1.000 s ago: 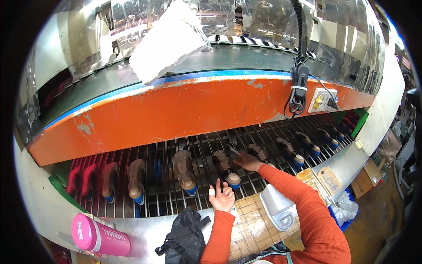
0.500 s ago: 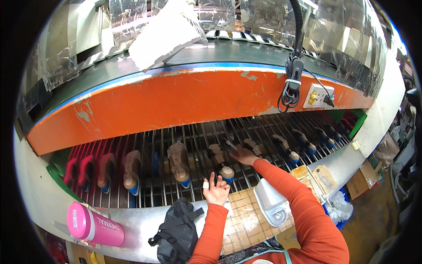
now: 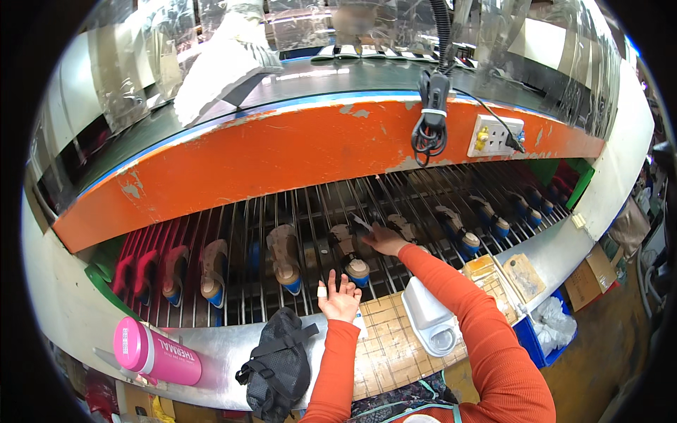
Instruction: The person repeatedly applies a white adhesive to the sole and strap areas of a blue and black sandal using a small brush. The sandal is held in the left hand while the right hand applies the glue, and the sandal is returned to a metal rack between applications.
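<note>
My left hand is palm up over the near edge of the rod conveyor, fingers spread, nothing in it. White tape wraps one of its fingers. Farther in, over the rods, my right hand has its fingers closed on a thin pale strip, whose kind is unclear. Just left of that hand lies a beige shoe upper on a blue last. Another lasted shoe is to its left. More of them, such as the shoe beyond my right forearm, lie along the rods.
On the near ledge are a pink thermal bottle, a black bag, a white plastic container on a taped board, and a wooden tray. An orange beam with a hanging cable spans behind the rods.
The view has shifted slightly, so the beam, cable and sockets appear farther left. Both hands keep nearly the same pose, the right still by the same shoe.
</note>
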`<action>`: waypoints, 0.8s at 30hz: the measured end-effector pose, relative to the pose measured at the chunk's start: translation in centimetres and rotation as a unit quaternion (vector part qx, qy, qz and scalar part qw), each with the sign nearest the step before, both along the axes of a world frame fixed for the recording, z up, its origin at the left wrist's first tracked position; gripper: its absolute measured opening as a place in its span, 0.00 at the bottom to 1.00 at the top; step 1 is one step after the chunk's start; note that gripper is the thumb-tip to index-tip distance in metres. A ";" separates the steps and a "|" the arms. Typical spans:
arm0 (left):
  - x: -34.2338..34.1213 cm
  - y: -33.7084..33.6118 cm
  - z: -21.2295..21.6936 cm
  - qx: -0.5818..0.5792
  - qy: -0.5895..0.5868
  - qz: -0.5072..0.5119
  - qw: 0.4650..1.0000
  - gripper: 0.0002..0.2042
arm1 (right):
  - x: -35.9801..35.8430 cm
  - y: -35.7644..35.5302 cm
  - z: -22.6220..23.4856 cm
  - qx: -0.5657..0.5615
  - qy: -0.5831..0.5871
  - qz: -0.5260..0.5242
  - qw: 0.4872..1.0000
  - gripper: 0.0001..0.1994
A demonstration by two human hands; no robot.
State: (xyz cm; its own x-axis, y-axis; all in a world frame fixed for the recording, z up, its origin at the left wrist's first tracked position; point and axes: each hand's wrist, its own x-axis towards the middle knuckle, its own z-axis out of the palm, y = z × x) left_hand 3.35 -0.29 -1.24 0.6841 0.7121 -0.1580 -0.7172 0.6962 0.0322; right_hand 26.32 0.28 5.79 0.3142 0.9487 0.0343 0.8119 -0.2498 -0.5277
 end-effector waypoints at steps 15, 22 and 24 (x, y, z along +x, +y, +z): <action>1.0 1.2 0.2 -0.002 -0.037 -0.003 0.999 0.23 | 0.4 0.8 0.2 0.031 -0.004 0.045 0.999 0.28; 1.0 1.4 0.1 -0.040 -0.034 0.006 0.999 0.23 | 0.3 0.5 1.3 -0.026 -0.010 0.034 0.999 0.29; 0.9 1.4 0.1 -0.042 -0.046 -0.001 0.998 0.23 | 0.2 0.5 1.5 -0.037 -0.012 0.040 0.998 0.29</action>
State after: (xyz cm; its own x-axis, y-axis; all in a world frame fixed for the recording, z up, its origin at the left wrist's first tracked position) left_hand 4.27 1.13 -1.13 0.6998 0.6977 -0.1534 -0.7131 0.6950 -0.0923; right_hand 26.56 0.77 7.29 0.2367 0.9711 -0.0309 0.8433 -0.2212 -0.4899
